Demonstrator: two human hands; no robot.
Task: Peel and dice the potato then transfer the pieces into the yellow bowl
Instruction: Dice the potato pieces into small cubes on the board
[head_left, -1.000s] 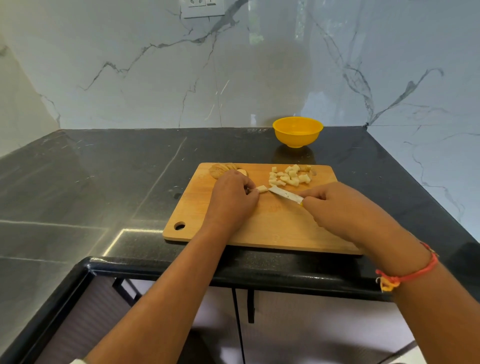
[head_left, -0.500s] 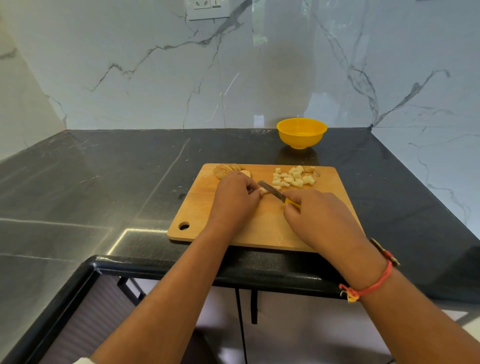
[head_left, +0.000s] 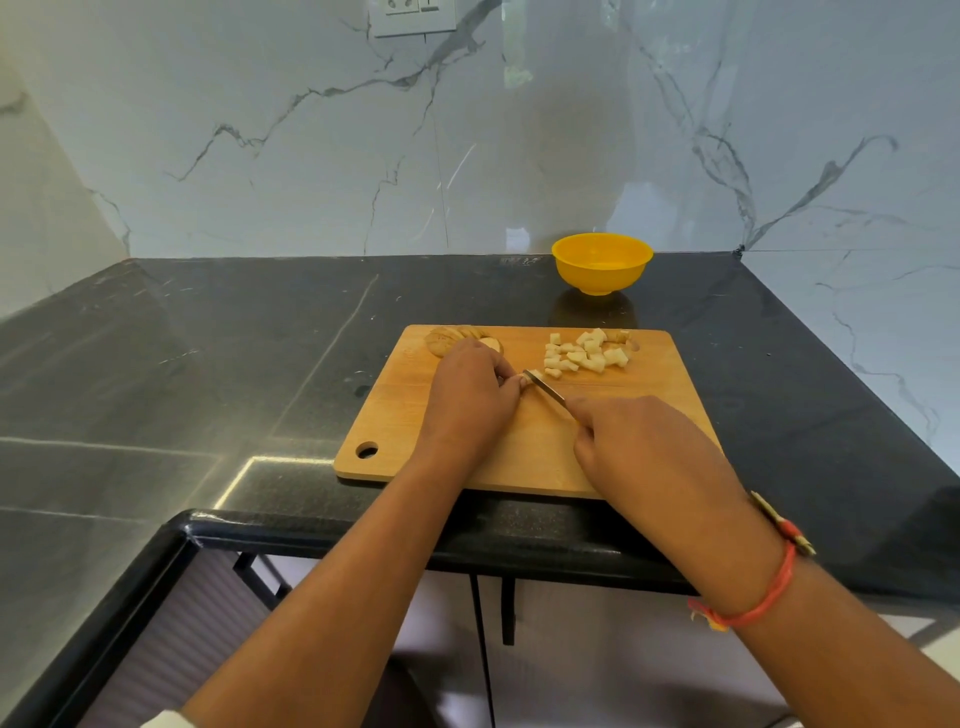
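— What carries everything?
— A glossy black stone worktop (head_left: 208, 364).
— And directly on it?
— A rectangular wooden chopping board (head_left: 395, 410) near its front edge; a round yellow plastic bowl (head_left: 601, 275) behind it, apart.

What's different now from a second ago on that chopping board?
The right hand, gripping the knife, slid left toward the left hand, and the blade turned from broad side up to nearly edge-on at the potato piece the left hand holds. Nothing was picked up or let go. The left hand, the diced pile, the cutting board and the yellow bowl stayed put.
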